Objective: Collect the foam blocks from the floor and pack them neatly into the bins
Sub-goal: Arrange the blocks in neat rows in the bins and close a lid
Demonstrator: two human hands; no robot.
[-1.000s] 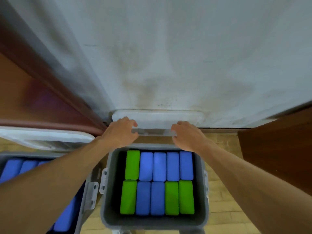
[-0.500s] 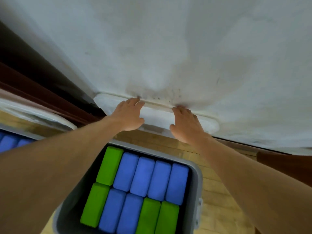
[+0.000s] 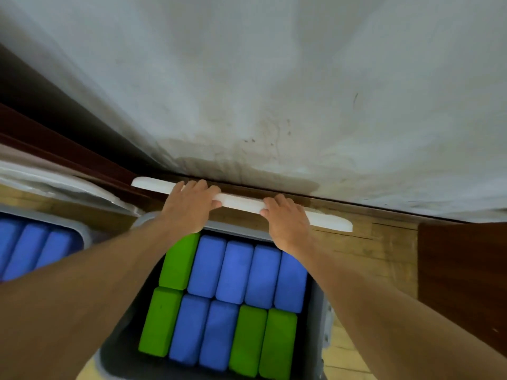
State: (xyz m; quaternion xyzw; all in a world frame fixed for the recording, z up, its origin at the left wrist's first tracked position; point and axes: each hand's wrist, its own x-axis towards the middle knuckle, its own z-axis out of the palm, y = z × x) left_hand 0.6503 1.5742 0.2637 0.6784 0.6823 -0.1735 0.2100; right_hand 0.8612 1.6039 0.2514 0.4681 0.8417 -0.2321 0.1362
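- Left hand (image 3: 189, 207): fingers are curled over the far edge of a white lid (image 3: 241, 202), with the thumb on the near side. It grips the lid left of the middle.
- Right hand (image 3: 288, 223): it has the same curled grip, right of the middle. A bare stretch of lid shows between the two hands.
- Lid: seen edge-on and sloping slightly down to the right. It is held over the far rim of the grey bin (image 3: 318, 338), near the foot of the wall (image 3: 274, 78). Whether it touches the rim cannot be told.
- Grey bin: open and filled with foam blocks (image 3: 236, 270), packed side by side in two rows of five. The far row is one green, then four blue. The near row is one green, two blue, two green.
- Second bin (image 3: 79, 231): at left, partly in view, with blue blocks (image 3: 27, 250) packed side by side. Another white lid (image 3: 55, 179) sits just behind it.
- Surroundings: wooden floor (image 3: 370, 256); the white wall is stained low down; a dark wooden panel (image 3: 461, 270) stands at right.
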